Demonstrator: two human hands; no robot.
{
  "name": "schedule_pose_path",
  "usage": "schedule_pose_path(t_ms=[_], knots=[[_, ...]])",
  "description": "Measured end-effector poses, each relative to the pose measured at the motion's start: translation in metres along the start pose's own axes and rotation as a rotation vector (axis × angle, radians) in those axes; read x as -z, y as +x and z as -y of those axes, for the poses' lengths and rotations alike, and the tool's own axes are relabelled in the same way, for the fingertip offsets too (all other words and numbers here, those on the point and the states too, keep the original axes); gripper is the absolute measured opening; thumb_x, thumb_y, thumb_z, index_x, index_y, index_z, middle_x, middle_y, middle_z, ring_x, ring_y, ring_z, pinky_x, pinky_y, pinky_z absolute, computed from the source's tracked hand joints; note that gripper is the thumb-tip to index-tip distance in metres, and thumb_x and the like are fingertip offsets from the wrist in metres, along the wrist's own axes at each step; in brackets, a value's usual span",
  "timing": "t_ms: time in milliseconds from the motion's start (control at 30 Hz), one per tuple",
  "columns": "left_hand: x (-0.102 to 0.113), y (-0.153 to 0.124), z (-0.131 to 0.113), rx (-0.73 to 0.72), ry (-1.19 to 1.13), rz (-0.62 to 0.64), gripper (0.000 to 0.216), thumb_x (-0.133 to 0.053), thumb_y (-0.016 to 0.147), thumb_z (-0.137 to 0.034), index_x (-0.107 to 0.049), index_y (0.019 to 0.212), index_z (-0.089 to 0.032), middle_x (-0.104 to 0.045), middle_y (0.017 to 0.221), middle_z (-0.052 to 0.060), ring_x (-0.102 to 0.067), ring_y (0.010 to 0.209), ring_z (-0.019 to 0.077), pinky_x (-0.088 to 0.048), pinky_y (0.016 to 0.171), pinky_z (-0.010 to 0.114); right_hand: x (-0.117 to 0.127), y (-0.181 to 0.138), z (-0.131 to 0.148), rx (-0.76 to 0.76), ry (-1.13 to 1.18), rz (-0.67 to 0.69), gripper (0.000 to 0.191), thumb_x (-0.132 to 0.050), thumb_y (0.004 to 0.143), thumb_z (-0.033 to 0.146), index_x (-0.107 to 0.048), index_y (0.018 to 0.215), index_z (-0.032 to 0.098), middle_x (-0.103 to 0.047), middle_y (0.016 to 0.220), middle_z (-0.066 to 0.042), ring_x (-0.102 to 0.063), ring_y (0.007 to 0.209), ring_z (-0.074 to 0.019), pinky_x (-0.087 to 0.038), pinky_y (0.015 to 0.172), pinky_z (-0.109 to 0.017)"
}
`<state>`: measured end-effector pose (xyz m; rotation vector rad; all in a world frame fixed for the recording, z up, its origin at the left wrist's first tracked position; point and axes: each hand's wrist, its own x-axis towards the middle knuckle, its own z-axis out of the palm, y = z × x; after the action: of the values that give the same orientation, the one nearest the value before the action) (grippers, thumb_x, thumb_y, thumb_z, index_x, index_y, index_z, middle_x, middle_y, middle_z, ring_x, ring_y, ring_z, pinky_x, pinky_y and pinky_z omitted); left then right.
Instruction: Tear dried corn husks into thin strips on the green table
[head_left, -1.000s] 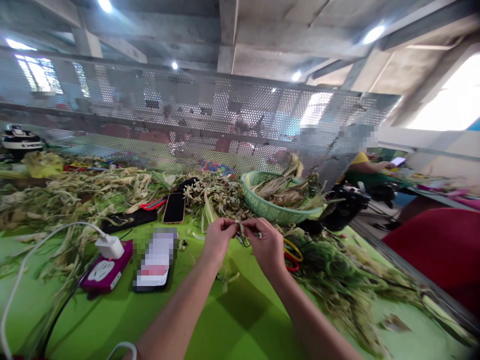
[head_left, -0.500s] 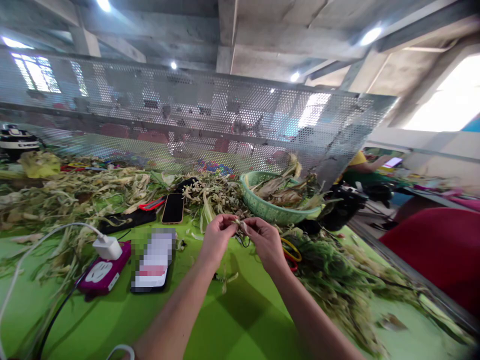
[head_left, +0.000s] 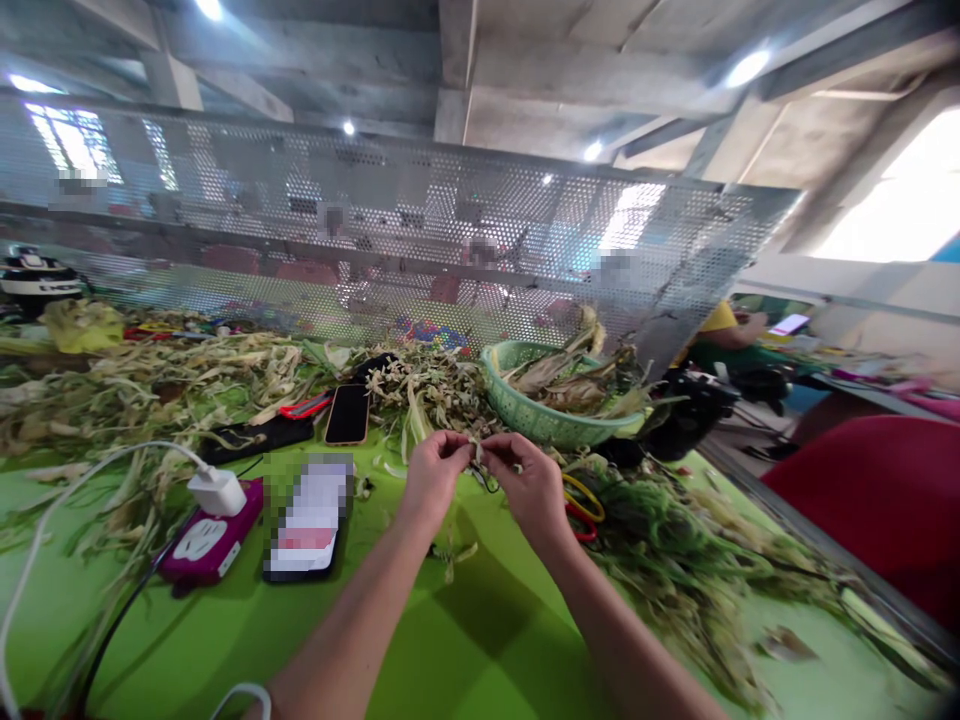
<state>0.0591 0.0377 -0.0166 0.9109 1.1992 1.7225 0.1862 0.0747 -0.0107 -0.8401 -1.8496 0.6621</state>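
My left hand [head_left: 433,473] and my right hand [head_left: 529,479] meet above the green table [head_left: 465,640], fingertips pinched together. Between them sits a small pale strip of dried husk [head_left: 477,450], held by both hands. Just beyond my hands lies a heap of dried plant scraps [head_left: 427,390]. A green plastic basket [head_left: 540,420] filled with husks stands behind my right hand. Coloured rubber bands [head_left: 585,505] lie right of my right wrist.
A phone [head_left: 347,413] lies near the heap, and a second phone [head_left: 306,520] beside a purple power strip [head_left: 206,540] with a white charger [head_left: 217,490]. Husk piles [head_left: 135,390] cover the left. A perforated metal screen [head_left: 390,250] walls the back. A person in yellow [head_left: 716,335] sits far right.
My hands have stayed together on the husk strip, shifting only slightly. Nothing else on the table has moved.
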Motion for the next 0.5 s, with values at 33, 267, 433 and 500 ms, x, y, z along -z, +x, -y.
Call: schedule_pose_path(t_ms=[33,267,433,500], knots=[[-0.0004,-0.0005,-0.0008,0.022,-0.007,-0.008,0.016,-0.068,0.064,-0.026,-0.065,0.073,-0.015,-0.062,0.066,0.001,-0.053,0.064,0.0126,-0.04,0.063,0.025,0.0003,-0.0006,0.0001,0.036,-0.047,-0.001,0.014,-0.061,0.078,0.029,-0.067,0.084,0.018,-0.067,0.076,-0.004,-0.058,0.067,-0.016,-0.046,0.064,-0.027],[0.0001,-0.0046,-0.0078,0.089,0.014,0.052,0.021,-0.068,0.064,-0.034,-0.064,0.07,-0.015,-0.06,0.066,0.001,-0.049,0.061,0.0114,-0.038,0.06,0.023,0.0019,0.0024,-0.0001,-0.086,0.105,0.006,0.017,-0.062,0.076,0.033,-0.066,0.079,0.016,-0.064,0.068,-0.002,-0.056,0.06,-0.0145,-0.045,0.057,-0.025],[0.0029,-0.0029,-0.006,0.032,0.083,0.086,0.02,-0.066,0.067,-0.036,-0.061,0.066,-0.016,-0.056,0.061,-0.001,-0.046,0.059,0.0109,-0.035,0.056,0.023,0.0004,0.0026,-0.0015,-0.098,0.157,0.056,0.017,-0.061,0.077,0.033,-0.063,0.078,0.017,-0.064,0.069,-0.002,-0.057,0.063,-0.0151,-0.045,0.059,-0.025],[0.0031,-0.0021,-0.0052,0.053,0.078,0.069,0.019,-0.066,0.066,-0.034,-0.061,0.065,-0.016,-0.055,0.06,-0.001,-0.046,0.059,0.0108,-0.035,0.057,0.023,0.0002,0.0013,-0.0015,-0.02,0.044,0.04,0.014,-0.06,0.078,0.03,-0.064,0.081,0.018,-0.066,0.073,-0.003,-0.058,0.065,-0.0157,-0.046,0.062,-0.026]])
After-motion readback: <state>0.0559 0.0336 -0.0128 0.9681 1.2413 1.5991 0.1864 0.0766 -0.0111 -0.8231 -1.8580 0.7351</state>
